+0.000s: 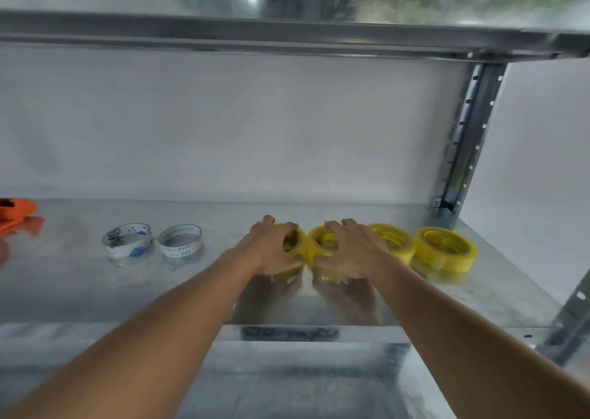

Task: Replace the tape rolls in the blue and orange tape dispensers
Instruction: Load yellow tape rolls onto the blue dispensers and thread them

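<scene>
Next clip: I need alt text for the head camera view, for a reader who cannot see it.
Seen from above, a person's left hand and right hand each grip a yellow tape roll on a metal shelf. Two more yellow rolls lie to the right, two nearly empty white rolls to the left, and an orange tape dispenser shows at the far left edge.

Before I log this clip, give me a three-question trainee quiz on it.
1. True or false: the left hand holds a white roll.
2. How many yellow tape rolls are on the metal shelf: A two, B four, C six?
3. Fill in: the orange dispenser lies at the shelf's far ____ edge.

Key: 1 false, it and the right hand each grip a yellow roll; 2 B; 3 left.
</scene>
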